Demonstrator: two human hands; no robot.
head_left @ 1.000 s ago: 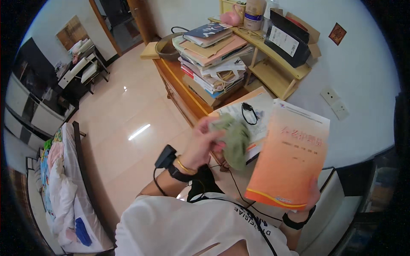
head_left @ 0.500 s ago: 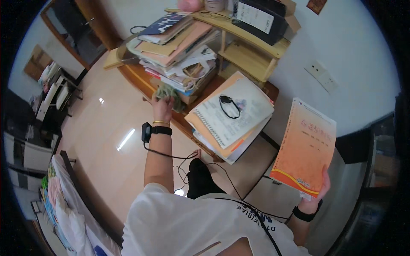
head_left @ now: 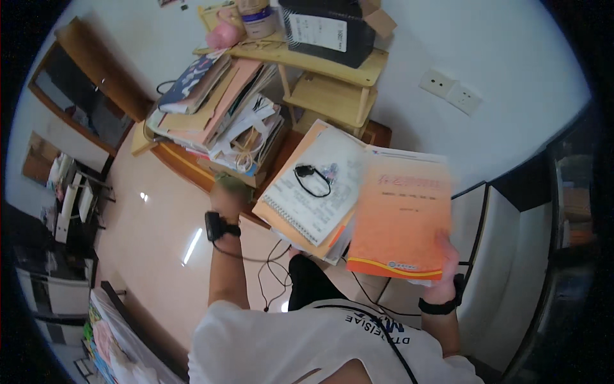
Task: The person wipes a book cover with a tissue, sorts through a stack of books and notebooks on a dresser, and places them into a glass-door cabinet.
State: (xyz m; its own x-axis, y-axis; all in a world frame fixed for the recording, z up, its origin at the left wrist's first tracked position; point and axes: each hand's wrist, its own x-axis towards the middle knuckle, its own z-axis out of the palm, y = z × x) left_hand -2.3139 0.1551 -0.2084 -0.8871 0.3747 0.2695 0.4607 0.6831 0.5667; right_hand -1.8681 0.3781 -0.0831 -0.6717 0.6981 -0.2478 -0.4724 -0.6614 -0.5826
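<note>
My right hand (head_left: 446,267) grips the lower right edge of an orange softcover book (head_left: 400,211), its front cover facing up. The book's left side overlaps the edge of a pile of papers and a spiral-bound notebook (head_left: 307,208) on the wooden desk. A short black cable (head_left: 313,181) lies coiled on top of that pile. At the desk's front edge, my left hand (head_left: 229,197) is closed on a crumpled green cloth (head_left: 225,180); motion blurs the fingers.
A tall stack of folders and papers (head_left: 211,118) stands at the desk's left. Behind it, a wooden shelf (head_left: 326,96) carries a black box (head_left: 329,32), a tub (head_left: 257,19) and a pink object (head_left: 224,33). A black cord (head_left: 265,259) hangs near my leg. A bed (head_left: 128,333) is at lower left.
The orange book has moved left in my right hand, toward the notebook pile, and stands more upright in view. My left hand stays at the desk edge with the cloth. The view has shifted.
</note>
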